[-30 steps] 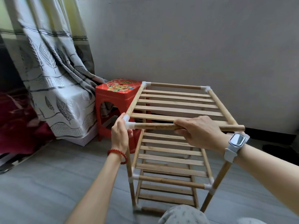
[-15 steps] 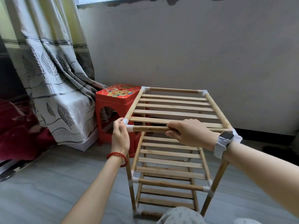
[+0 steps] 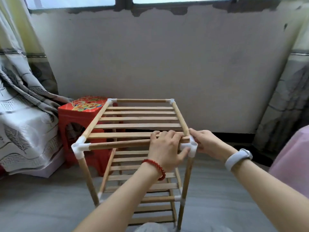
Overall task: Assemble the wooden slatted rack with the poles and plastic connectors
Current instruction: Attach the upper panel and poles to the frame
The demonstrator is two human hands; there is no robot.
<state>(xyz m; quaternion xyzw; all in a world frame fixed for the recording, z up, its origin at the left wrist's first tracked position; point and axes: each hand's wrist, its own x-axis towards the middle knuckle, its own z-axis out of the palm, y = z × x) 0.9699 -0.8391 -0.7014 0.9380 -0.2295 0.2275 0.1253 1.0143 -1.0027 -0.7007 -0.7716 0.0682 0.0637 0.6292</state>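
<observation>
The wooden slatted rack (image 3: 138,118) stands on the floor with three slatted shelves, upright poles and white plastic connectors at its corners. My left hand (image 3: 165,148), with a red bead bracelet, curls over the right end of the front top pole (image 3: 117,145), thumb under it. My right hand (image 3: 206,143), with a white watch, grips the front right connector (image 3: 192,147) from the right side. The front left connector (image 3: 79,147) joins the pole and the left upright, with no hand on it.
A red plastic stool (image 3: 73,114) stands against the rack's left side. Patterned curtains hang at the left (image 3: 21,114) and right (image 3: 284,106). A grey wall is close behind the rack. Something pink (image 3: 294,161) fills the right edge. Grey floor surrounds the rack.
My left hand has left the front left connector and moved to the pole's right end. My right hand has slid from the pole's middle onto the front right connector. The view has shifted right.
</observation>
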